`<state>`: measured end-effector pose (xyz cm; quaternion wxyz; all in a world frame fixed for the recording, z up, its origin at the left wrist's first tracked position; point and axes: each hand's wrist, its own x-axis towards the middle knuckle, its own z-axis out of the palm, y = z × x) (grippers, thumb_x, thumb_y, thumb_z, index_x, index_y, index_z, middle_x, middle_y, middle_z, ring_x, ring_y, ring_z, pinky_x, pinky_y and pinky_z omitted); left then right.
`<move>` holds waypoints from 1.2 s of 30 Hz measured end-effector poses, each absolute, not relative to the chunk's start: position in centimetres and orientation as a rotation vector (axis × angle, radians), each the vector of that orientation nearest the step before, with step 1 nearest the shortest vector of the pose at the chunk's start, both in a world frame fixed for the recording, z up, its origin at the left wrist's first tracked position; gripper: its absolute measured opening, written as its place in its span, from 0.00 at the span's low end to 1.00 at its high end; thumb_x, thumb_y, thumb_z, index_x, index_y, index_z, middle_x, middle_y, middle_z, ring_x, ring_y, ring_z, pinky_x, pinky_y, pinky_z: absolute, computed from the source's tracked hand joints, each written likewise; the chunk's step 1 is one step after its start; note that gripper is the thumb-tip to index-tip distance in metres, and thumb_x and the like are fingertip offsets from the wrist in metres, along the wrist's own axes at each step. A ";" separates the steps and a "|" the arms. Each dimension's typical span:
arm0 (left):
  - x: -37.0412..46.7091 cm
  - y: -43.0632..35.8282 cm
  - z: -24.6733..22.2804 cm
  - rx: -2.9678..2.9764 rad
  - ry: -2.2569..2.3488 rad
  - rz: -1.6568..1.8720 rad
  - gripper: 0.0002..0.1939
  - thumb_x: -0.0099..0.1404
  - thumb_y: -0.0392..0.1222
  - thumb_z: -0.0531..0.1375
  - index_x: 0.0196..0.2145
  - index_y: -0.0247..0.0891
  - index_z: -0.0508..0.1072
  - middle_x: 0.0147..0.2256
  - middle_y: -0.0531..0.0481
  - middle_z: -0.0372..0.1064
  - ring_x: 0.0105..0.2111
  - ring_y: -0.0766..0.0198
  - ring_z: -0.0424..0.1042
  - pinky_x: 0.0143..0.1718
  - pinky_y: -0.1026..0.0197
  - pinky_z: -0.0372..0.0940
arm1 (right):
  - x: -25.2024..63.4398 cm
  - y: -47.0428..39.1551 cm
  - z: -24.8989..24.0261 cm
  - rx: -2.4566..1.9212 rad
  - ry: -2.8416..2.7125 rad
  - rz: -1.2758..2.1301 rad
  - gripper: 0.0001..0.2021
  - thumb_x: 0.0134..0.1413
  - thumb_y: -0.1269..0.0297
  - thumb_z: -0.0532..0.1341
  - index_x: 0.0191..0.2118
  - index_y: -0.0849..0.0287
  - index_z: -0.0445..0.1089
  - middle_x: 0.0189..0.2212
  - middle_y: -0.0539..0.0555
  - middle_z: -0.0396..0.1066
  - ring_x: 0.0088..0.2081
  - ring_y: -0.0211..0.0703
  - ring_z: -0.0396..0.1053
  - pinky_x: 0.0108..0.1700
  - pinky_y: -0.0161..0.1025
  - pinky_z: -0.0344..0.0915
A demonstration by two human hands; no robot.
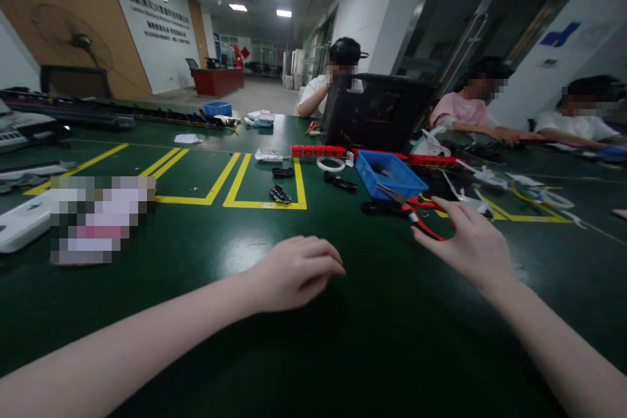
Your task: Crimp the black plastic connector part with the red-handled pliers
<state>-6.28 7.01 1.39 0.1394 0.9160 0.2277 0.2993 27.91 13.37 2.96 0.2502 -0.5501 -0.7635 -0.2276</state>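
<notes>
My left hand (298, 274) hovers low over the middle of the green table, its fingers curled loosely together and nothing visible in them. On the right, my right hand (473, 245) is at a pair of red-handled pliers (416, 212), thumb and forefinger spread apart around the handles. The pliers' jaws point left, in front of a blue bin (392, 176). A dark elongated part (379, 208) lies beneath them. Ahead of my left hand, two small black parts, a nearer one (280, 194) and a farther one (283, 172), rest inside a yellow taped square.
A white ring (330, 164) and red trays (317, 151) lie beyond the black parts. A large black case (377, 111) stands at the back. Farther off sit several people. A white device (24, 222) is at the left; loose wires and bags (533, 192) clutter the right.
</notes>
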 end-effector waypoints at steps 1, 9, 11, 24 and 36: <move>-7.4 8.5 1.2 2.622 0.767 0.947 0.12 0.68 0.31 0.53 0.46 0.37 0.71 0.47 0.45 0.70 0.47 0.59 0.70 0.47 0.56 0.68 | 27.6 13.3 3.3 -1.453 -2.057 -0.565 0.29 0.55 0.47 0.58 0.57 0.60 0.64 0.47 0.64 0.69 0.46 0.61 0.71 0.43 0.52 0.69; -14.3 18.7 -2.6 2.606 1.489 0.929 0.21 0.67 0.28 0.49 0.56 0.33 0.67 0.60 0.37 0.59 0.61 0.47 0.57 0.61 0.39 0.55 | 21.0 12.5 2.3 -1.231 -2.263 0.111 0.28 0.48 0.54 0.66 0.55 0.54 0.65 0.50 0.56 0.70 0.48 0.52 0.71 0.48 0.49 0.70; -14.6 19.3 -3.1 2.626 1.479 0.859 0.19 0.68 0.31 0.51 0.54 0.33 0.69 0.58 0.38 0.63 0.60 0.48 0.60 0.61 0.40 0.56 | 19.3 12.2 1.5 -1.214 -2.311 0.265 0.28 0.47 0.54 0.67 0.55 0.53 0.66 0.50 0.56 0.70 0.50 0.53 0.70 0.51 0.51 0.68; -13.5 12.1 -0.5 2.691 1.328 0.593 0.13 0.72 0.40 0.55 0.52 0.41 0.71 0.48 0.44 0.67 0.49 0.55 0.67 0.51 0.49 0.64 | 18.8 12.5 -0.4 -1.061 -2.490 0.497 0.27 0.49 0.56 0.65 0.56 0.52 0.64 0.53 0.57 0.66 0.54 0.55 0.63 0.56 0.56 0.62; -12.1 7.8 1.0 2.655 1.242 0.424 0.19 0.71 0.39 0.55 0.59 0.39 0.62 0.45 0.45 0.68 0.45 0.57 0.68 0.47 0.53 0.66 | 19.9 11.9 0.5 -0.943 -2.645 0.537 0.30 0.43 0.68 0.61 0.57 0.54 0.62 0.57 0.58 0.63 0.58 0.55 0.60 0.60 0.56 0.58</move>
